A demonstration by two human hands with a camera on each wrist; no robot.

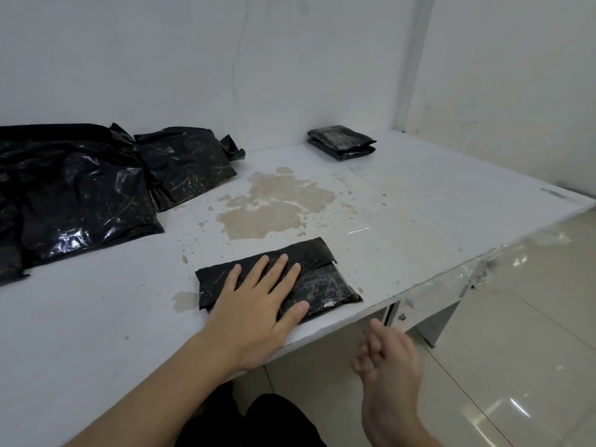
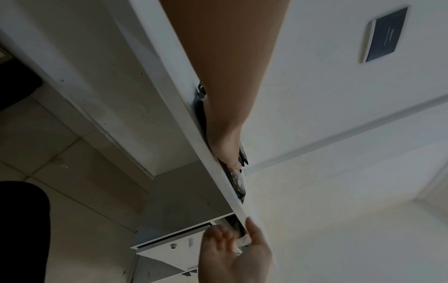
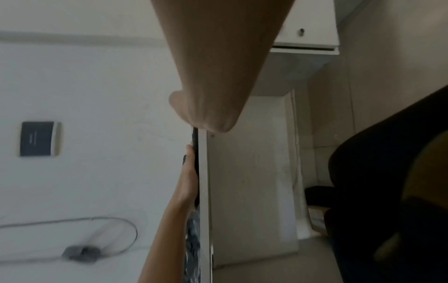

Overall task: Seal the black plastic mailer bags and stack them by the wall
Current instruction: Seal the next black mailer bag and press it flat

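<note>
One mailer (image 1: 280, 279) lies under the flat, spread left hand (image 1: 258, 301), flap folded over: sealing looks nearly done. Right hand (image 1: 383, 356) hangs loosely curled and empty below the table (image 1: 419, 204) edge. Next, carry it to the stack (image 1: 342, 141), far ahead-right by the wall.

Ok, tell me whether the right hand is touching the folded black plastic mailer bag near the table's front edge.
No. The right hand hangs off the white table, while the left hand presses flat on the folded black plastic mailer bag.
</note>
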